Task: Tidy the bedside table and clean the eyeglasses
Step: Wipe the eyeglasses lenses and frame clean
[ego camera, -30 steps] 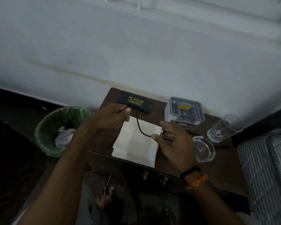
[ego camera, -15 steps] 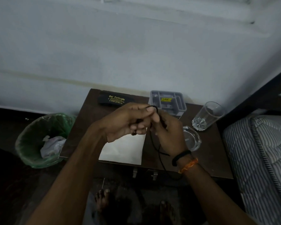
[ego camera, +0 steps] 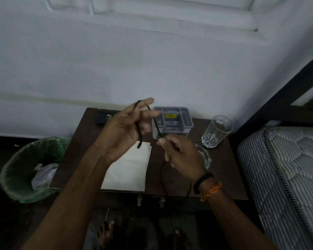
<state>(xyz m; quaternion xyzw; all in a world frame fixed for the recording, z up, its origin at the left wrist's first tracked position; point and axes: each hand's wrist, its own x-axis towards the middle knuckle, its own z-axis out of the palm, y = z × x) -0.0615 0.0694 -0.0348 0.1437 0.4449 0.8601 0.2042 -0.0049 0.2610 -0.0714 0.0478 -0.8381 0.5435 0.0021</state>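
While the left hand [ego camera: 123, 130], fingers spread above the table [ego camera: 224, 177], carries the cord [ego camera: 140, 136] looped over seemingly its forefinger, the right hand [ego camera: 182, 157] pinching it should feed even, snug turns.

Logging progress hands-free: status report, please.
Left hand open, black cord looped over its fingers. Right hand pinches it; slack hangs past table front. Eyeglass case behind left hand, untouched.

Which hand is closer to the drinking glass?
The right. The right hand, pinching the black cord, is just left of the glass. The left hand, with cord draped over its fingers, is farther left, beyond the grey box.
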